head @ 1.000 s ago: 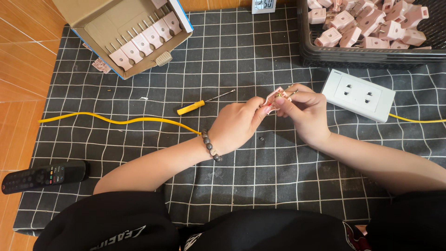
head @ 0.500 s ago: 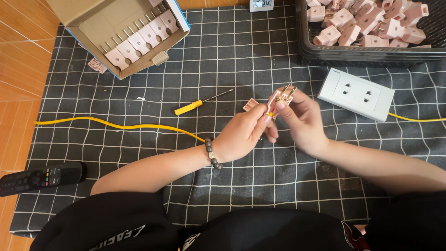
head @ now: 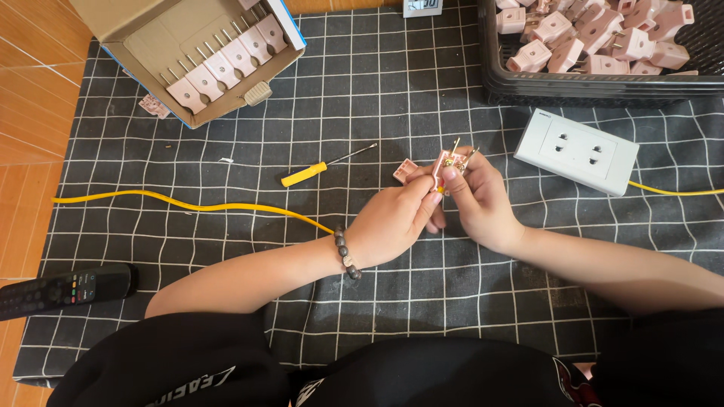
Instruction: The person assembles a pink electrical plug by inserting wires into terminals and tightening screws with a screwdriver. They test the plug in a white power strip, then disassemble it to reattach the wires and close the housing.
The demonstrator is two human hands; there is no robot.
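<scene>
We've got both hands, left hand point(head: 392, 222) and right hand point(head: 475, 200), pinching an open pink plug point(head: 450, 160); its cover piece point(head: 405, 170) is off, plenty unfinished in the basket point(head: 603, 87).

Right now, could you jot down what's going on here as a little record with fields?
left hand: left hand pinches the pink plug
right hand: right hand holds the pink plug, metal prongs up
beside the hands: small pink piece on the mat
screwdriver: yellow-handled screwdriver, lying untouched
socket: white socket block with yellow cable
supplies: black basket, cardboard box
surface: checked mat
</scene>
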